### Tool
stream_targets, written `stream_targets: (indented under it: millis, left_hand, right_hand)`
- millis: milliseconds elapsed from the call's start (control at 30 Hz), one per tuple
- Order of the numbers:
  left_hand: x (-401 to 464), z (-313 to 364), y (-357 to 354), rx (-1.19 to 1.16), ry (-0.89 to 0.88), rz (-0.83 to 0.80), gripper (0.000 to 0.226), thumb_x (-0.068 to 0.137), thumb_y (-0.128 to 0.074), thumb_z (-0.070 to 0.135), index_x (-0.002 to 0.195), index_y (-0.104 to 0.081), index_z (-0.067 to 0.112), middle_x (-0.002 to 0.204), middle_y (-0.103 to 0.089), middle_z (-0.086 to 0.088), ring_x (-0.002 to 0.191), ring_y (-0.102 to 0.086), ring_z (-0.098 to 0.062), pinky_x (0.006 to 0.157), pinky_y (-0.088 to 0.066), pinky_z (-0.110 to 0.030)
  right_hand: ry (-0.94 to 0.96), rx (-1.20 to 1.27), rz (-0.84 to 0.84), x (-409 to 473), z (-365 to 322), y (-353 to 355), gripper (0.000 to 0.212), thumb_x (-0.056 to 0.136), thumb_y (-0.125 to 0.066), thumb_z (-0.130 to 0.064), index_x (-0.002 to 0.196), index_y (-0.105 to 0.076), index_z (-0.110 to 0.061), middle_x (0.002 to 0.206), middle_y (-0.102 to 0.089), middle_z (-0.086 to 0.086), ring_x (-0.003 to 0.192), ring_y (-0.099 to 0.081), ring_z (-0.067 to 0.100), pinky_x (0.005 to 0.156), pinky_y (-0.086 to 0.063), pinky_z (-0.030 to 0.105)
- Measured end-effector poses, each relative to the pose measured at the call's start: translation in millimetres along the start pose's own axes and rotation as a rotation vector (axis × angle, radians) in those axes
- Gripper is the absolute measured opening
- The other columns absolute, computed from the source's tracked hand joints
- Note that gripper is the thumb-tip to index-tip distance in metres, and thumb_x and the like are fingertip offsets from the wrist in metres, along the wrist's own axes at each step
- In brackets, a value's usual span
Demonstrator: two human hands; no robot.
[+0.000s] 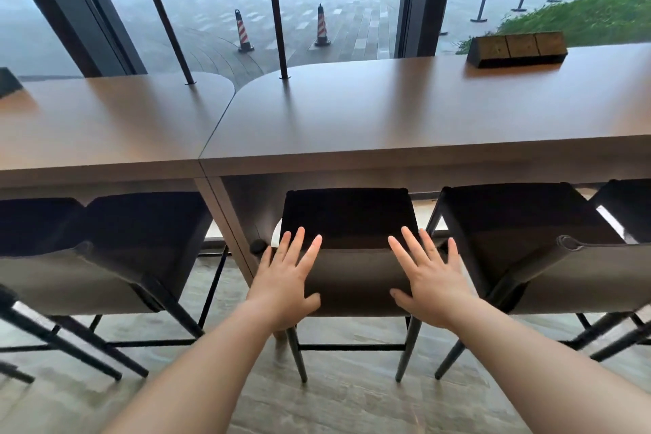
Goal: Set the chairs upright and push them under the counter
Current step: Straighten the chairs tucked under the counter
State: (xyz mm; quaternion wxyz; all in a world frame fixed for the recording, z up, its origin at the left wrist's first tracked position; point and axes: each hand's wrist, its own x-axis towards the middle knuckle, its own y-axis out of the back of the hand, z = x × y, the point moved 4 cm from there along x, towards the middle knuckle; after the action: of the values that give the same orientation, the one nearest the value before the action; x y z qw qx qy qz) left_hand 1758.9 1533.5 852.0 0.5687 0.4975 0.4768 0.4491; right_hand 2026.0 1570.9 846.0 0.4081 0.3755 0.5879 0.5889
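A dark bar chair [347,222] stands upright in front of me, its seat partly under the brown counter [387,123]. My left hand [287,275] lies flat with straight, spread fingers on the left end of its low backrest. My right hand [428,278] lies flat the same way on the right end. Neither hand grips anything. Another upright chair [528,232] stands to the right, and one more [141,240] to the left, both with seats partly under the counter.
A wooden socket box [516,49] sits on the counter at the back right. Two black poles [278,10] rise from the counter by the window. The counter's leg [229,218] stands left of the middle chair. Chair legs and crossbars crowd the grey floor [352,405].
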Motion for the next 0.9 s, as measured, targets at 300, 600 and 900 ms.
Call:
stream_targets:
  millis: [300, 600, 900]
  left_hand:
    - [-53.0, 17.9, 52.3, -0.255, 0.093, 0.207, 0.085, 0.089, -0.047, 0.057, 0.154, 0.005, 0.038, 0.164, 0.008, 0.006, 0.149, 0.012, -0.012, 0.117, 0.001, -0.037]
    - [-121.3, -22.2, 78.4, -0.524, 0.168, 0.449, 0.077, 0.087, -0.05, 0.052, 0.152, -0.009, 0.045, 0.161, -0.009, 0.018, 0.146, -0.008, 0.001, 0.116, -0.017, -0.034]
    - [-128.3, -116.7, 70.8, -0.47, 0.262, 0.308, 0.068, 0.093, -0.054, 0.039, 0.153, -0.025, 0.026, 0.161, -0.026, 0.004, 0.147, -0.02, -0.009, 0.119, -0.025, -0.036]
  right_hand:
    - [0.047, 0.25, 0.159, -31.5, -43.7, 53.8, 0.076, 0.092, -0.035, -0.061, 0.151, 0.002, -0.031, 0.163, 0.003, -0.001, 0.148, 0.009, 0.015, 0.118, 0.004, 0.045]
    - [0.098, 0.357, 0.123, -39.2, -70.7, 52.0, 0.075, 0.092, -0.037, -0.061, 0.151, -0.001, -0.033, 0.162, 0.002, -0.005, 0.147, 0.011, 0.01, 0.118, 0.004, 0.04]
    - [0.105, 0.314, 0.101, 5.5, -165.1, 58.3, 0.07, 0.095, -0.041, -0.049, 0.153, -0.009, -0.026, 0.162, -0.006, 0.0, 0.148, 0.001, 0.017, 0.119, -0.006, 0.043]
